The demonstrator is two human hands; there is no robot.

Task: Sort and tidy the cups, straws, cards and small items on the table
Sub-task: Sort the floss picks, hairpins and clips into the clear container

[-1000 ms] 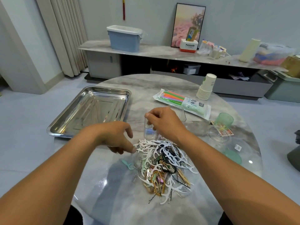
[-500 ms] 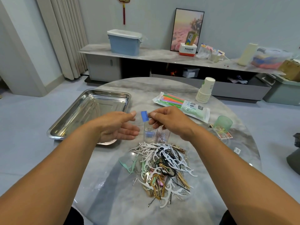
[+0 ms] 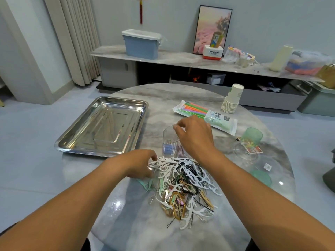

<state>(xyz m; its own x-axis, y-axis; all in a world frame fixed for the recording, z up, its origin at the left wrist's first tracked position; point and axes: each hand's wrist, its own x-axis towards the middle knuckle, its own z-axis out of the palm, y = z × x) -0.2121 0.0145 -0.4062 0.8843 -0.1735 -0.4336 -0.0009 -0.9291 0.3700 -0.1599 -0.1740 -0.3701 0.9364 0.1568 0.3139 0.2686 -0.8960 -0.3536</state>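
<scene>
A pile of small items (image 3: 184,187) lies mid-table: white floss picks, hairpins, hair ties and clips, all tangled. Behind it stands a clear plastic cup (image 3: 168,140) with a blue piece and other small bits at its bottom. My right hand (image 3: 194,136) pinches the cup's rim from above. My left hand (image 3: 139,165) rests on the pile's left edge with its fingers curled down among the floss picks. Its fingertips are hidden, so I cannot tell whether it holds anything.
A steel tray (image 3: 101,127) sits at the left. At the back right lie a pack of coloured straws (image 3: 204,115) and a stack of paper cups (image 3: 232,100). A green cup (image 3: 253,135), cards (image 3: 253,149) and a green lid (image 3: 261,177) are at the right.
My left hand brought a blue piece up over the cup; now the piece lies in the cup and the hand is back down on the pile. My right hand still holds the cup.
</scene>
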